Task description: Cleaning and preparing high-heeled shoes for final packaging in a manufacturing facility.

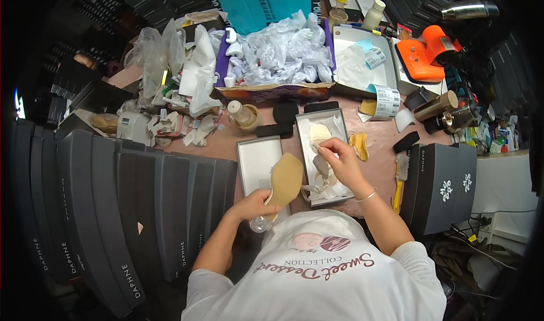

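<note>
Stacks of dark grey shoe boxes fill the left side of the worktable, with two more dark boxes standing at its right edge. Along the far edge sits a purple-sided carton heaped with crumpled white tissue paper, and beside it an open white tray and an orange tool. Near the middle of the table's front edge lie an empty grey box lid and, just to its right, an open shoe box lined with white paper. The left hand is closed around a tan high-heeled shoe, gripping it near the clear heel and holding it sole-up over the lid. The right hand reaches into the open box, thumb and fingertips pinched together on something pale, apparently a strap or a fold of the paper; which one cannot be told. The shoe looks light and stiff through the sole, with thin straps that seem delicate, so the firm sole or heel is likely the safest place to grasp it.
</note>
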{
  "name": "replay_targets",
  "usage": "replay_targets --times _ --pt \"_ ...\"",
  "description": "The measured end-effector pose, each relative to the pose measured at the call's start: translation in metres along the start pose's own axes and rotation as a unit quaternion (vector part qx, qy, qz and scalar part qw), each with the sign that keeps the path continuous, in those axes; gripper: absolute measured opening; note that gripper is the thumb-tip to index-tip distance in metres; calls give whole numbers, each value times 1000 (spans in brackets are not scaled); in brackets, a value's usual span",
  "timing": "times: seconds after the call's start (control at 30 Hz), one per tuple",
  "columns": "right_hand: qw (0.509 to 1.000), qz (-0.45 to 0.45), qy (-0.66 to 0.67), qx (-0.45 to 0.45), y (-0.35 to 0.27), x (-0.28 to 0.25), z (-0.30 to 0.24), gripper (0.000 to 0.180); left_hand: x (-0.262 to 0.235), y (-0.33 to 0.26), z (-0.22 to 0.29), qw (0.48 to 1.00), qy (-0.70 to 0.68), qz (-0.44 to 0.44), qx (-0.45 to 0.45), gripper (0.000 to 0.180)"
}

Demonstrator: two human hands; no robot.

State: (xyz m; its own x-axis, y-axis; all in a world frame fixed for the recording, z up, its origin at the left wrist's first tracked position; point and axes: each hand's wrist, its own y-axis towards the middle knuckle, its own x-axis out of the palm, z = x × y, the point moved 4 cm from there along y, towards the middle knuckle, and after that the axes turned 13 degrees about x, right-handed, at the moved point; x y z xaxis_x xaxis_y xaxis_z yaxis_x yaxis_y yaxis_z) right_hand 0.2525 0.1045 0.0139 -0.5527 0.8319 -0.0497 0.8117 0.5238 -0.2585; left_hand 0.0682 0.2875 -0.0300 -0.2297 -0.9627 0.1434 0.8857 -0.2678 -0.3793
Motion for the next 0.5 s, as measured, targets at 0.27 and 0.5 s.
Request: replay_targets --times 0.27,0.5 --pt "975 -98 134 150 -22 54 51 13 77 3 9 910 -378 171 -8 59" --pt "966 -44 189 172 -30 38 50 12 46 18 -11 989 -48 132 -51 61"
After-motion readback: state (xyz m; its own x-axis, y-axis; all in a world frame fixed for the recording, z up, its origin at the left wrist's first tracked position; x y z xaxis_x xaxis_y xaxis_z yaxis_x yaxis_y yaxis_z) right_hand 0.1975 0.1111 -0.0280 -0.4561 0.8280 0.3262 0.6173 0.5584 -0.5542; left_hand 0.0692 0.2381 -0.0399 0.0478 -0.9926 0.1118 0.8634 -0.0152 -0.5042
